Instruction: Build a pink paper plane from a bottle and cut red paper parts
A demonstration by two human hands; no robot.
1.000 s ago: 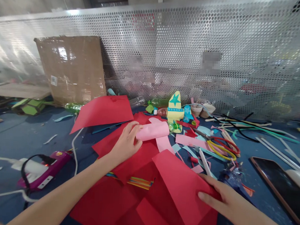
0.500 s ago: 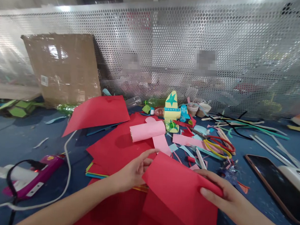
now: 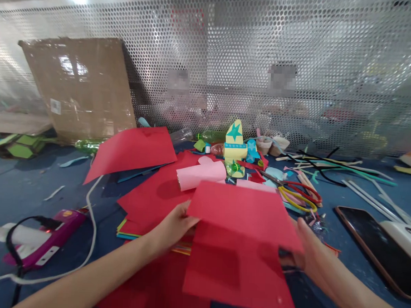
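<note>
Purple glue gun [image 3: 48, 242] is way over on the left of the blue surface [image 3: 27, 187], with a white cable [image 3: 93, 203] looping past it. Behind that a cardboard box [image 3: 79, 87] leans on the metal screen [image 3: 298, 62] that runs along the whole back. Just right of the box a slanted red sheet [image 3: 132, 151] is propped up off the surface.

Then the left hand [image 3: 171, 227]: it's pinched shut on the near left corner of the red paper [image 3: 247, 215], thumb on top, fingers tucked under. That paper is lifted clear of the surface, right in the middle, held almost flat with its front part hanging down over the red pile [image 3: 156, 197] underneath.

Just past its far edge there's a pink roll [image 3: 201, 175] lying on its side, and behind that a yellow paper rocket [image 3: 235, 146] with a teal star standing upright. Further right, scissors [image 3: 299, 194] with red and yellow handles lie among paper scraps.

The right hand [image 3: 310, 254] has the paper's right edge. Thumb shows above, but the fingers are hidden behind the sheet, so it looks clamped on, can't see exactly how. Far right a phone [image 3: 375, 238] lies flat, screen dark
</note>
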